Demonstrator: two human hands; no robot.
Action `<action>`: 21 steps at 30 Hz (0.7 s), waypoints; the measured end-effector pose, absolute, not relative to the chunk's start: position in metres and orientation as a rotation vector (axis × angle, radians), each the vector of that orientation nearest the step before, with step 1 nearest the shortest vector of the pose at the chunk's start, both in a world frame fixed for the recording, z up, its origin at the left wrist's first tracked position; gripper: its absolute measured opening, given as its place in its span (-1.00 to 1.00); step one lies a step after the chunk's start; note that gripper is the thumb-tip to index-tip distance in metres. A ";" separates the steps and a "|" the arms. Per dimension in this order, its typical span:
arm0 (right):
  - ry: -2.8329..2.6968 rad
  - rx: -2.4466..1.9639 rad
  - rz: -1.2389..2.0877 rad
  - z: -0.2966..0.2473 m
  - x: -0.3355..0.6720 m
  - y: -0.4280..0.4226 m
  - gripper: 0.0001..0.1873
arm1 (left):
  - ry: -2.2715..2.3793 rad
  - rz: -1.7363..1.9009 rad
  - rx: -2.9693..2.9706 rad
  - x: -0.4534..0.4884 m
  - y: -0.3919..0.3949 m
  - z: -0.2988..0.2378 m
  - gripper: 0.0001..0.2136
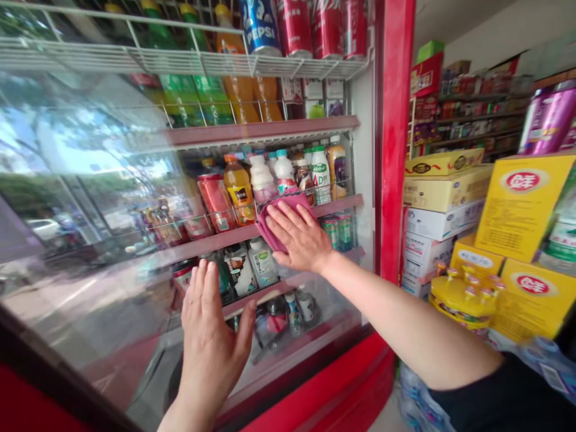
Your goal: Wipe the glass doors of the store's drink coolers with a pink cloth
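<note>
My right hand (297,236) lies flat with fingers stretched out, pressing a pink cloth (270,223) against the glass door (112,240) of a red drinks fridge (392,150). My left hand (211,336) rests lower on the same glass, palm against it, fingers straight and together, holding nothing. Behind the glass stand bottles and cans on wire shelves: an orange juice bottle (238,189), white milk bottles (261,179) and red cans (216,201).
The top shelf carries a Pepsi can (260,25) and red cola cans (326,27). To the right are stacked cartons (443,192), yellow boxes (522,204) and a yellow tub (463,300). Store shelving (472,114) runs along the back wall. The glass reflects a street.
</note>
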State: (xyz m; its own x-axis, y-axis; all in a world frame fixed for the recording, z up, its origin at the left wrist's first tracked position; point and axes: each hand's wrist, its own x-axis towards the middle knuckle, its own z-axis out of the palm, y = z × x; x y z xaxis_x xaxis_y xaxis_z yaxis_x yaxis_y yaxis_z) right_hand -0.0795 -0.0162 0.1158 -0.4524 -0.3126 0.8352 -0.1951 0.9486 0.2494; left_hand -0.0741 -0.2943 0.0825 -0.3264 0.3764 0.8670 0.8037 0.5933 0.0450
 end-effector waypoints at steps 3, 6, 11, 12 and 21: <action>-2.106 0.117 -0.181 0.113 -0.066 0.035 -0.05 | -1.946 -0.611 -0.960 -0.077 -0.283 0.075 -0.09; -2.101 -0.067 -0.209 0.108 -0.053 0.084 -0.01 | -1.965 -0.609 -0.967 -0.080 -0.274 0.067 -0.10; -2.025 -0.270 -0.268 0.092 -0.039 0.154 -0.01 | -1.977 -0.602 -0.935 -0.081 -0.264 0.060 -0.11; -1.992 -0.297 -0.267 0.088 -0.038 0.164 -0.01 | -1.975 -0.605 -0.922 -0.081 -0.264 0.060 -0.11; -1.685 -0.404 -0.103 0.059 -0.060 0.126 -0.01 | -1.917 -0.637 -0.858 -0.086 -0.299 0.063 -0.13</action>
